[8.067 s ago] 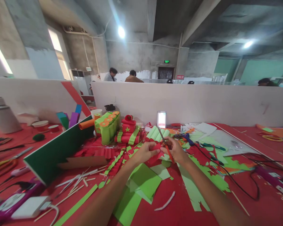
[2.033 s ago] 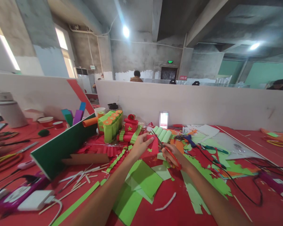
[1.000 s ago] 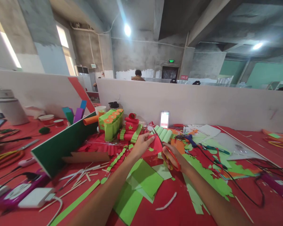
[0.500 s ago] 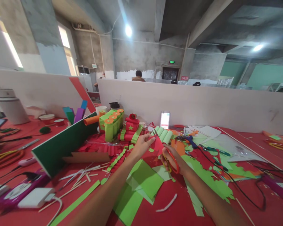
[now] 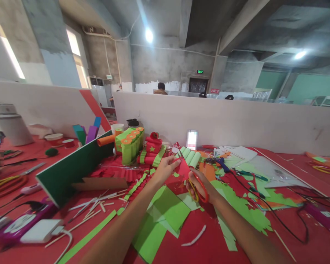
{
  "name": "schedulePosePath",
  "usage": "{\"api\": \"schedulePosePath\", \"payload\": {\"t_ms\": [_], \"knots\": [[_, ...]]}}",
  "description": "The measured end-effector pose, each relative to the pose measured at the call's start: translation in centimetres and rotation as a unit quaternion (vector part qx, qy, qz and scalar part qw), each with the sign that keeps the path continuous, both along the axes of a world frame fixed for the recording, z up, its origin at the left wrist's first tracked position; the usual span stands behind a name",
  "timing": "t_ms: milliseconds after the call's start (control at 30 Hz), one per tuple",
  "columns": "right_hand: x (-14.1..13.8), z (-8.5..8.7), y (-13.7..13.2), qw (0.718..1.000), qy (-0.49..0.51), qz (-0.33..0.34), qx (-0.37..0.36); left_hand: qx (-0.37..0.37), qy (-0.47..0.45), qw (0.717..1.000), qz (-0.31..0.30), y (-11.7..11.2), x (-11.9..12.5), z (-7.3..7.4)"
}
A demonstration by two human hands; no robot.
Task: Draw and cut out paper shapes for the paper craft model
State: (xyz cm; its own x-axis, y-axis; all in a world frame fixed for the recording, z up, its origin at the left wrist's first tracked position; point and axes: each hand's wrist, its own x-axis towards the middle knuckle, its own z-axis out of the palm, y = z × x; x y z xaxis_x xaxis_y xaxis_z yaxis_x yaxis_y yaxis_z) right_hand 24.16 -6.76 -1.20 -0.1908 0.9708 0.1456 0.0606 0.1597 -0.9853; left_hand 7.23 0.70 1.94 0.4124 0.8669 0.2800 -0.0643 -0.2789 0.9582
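Note:
Pinched in my left hand [image 5: 166, 169] is a small piece of red paper [image 5: 182, 168], held above the table. My right hand [image 5: 199, 183] grips a pair of scissors [image 5: 204, 193] by its red and yellow handles. The blades point away from me and meet the red paper; their tips show just beyond it. Light green paper rolls [image 5: 189, 156] lie side by side behind the blades. Beneath my hands are green paper sheets [image 5: 169, 209] and a curved white strip [image 5: 194, 236] on the red tabletop [image 5: 206, 253].
Left stand green-and-orange paper cylinders [image 5: 130, 145], a red roll stack [image 5: 151, 148] and a dark green board [image 5: 74, 170]. Green paper scraps [image 5: 244, 209], a blue-handled glue gun [image 5: 222, 165] and its black cable lie right. A lit phone [image 5: 192, 139] leans against the white partition [image 5: 236, 123].
The view has shifted very slightly. Both hands keep their places, and the scissor handles seem to be a little further apart.

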Motion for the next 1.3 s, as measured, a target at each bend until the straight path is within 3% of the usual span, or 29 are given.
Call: {"api": "schedulePosePath", "payload": {"t_ms": [200, 1000, 1200, 1300], "knots": [[-0.2, 0.4, -0.3, 0.999, -0.022, -0.009, 0.022, -0.023, -0.01, 1.0, -0.012, 0.3, 0.0, -0.3], [-0.6, 0.3, -0.1, 0.998, -0.034, -0.049, 0.027, 0.006, -0.001, 1.0, -0.01, 0.1, 0.1, -0.2], [-0.1, 0.8, 0.3, 0.994, 0.006, -0.098, 0.036, 0.0, 0.017, 1.0, -0.016, 0.1, 0.1, -0.3], [0.6, 0.8, 0.9, 0.992, 0.004, -0.123, 0.039, 0.014, 0.034, 0.998, -0.049, 0.0, 0.3, -0.6]]}}
